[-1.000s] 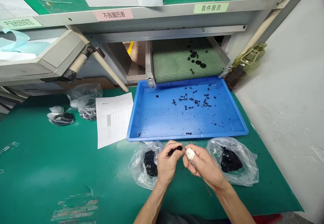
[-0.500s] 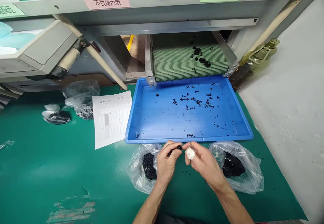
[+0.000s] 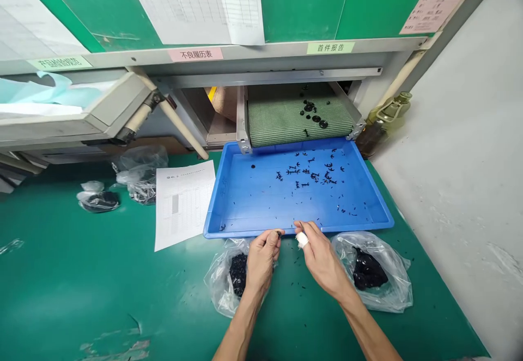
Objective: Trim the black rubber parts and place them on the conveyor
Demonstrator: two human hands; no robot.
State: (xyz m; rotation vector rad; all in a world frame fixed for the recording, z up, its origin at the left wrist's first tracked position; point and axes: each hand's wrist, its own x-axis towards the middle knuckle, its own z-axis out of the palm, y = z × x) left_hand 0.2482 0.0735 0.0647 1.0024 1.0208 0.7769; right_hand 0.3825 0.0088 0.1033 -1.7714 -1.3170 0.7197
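Note:
My left hand [image 3: 261, 263] is closed, its thumb and fingers pinching a small black plastic part [image 3: 279, 234] near the tray's front edge. To its right, my right hand [image 3: 324, 260] is closed around a thin rod-like tool that its fingers mostly hide. White wrapping [image 3: 302, 239] covers the right thumb. A small gap separates the two hands. Partly behind the left hand lies an open plastic bag of small black parts [image 3: 237, 274]. Beside the right wrist is another clear bag with larger, shiny black parts [image 3: 369, 269].
A blue tray [image 3: 261, 208] holds scattered black pieces. Behind it, a green conveyor belt [image 3: 281, 121] carries several black round parts. On the left are a printed sheet [image 3: 183, 208] and bagged parts [image 3: 98, 200]. A bottle [image 3: 386, 116] stands near the wall.
My hands have moved apart. The left hand has turned, so less of the black part shows. The rod's long end, seen below the right hand earlier, is now hidden. The view has tilted upward.

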